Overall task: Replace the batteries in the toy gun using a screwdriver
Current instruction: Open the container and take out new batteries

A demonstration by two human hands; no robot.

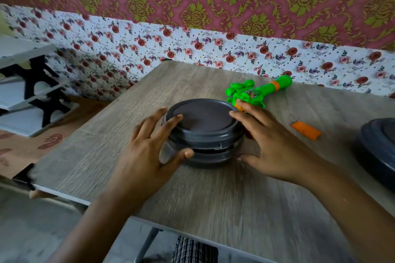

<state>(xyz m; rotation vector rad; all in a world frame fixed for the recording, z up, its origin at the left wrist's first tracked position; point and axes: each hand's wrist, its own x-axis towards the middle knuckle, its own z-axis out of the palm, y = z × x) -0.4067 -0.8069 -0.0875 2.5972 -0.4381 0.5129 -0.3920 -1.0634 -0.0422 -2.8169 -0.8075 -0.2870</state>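
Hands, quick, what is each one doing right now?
Left hand: curled round the dark round container, holding its side.
Right hand: also holding the container, fingers on its rim, thumb low.

One green toy gun (259, 92), one orange cover (306, 130), two round dark containers (205, 132) (379, 147), two hands (147, 145) (271, 145).

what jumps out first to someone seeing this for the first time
Two hands clasp a round dark grey container at the middle of the table: the left hand on its left side, the right hand on its right. Just behind it lies a bright green toy gun, and a small orange piece sits to the right.
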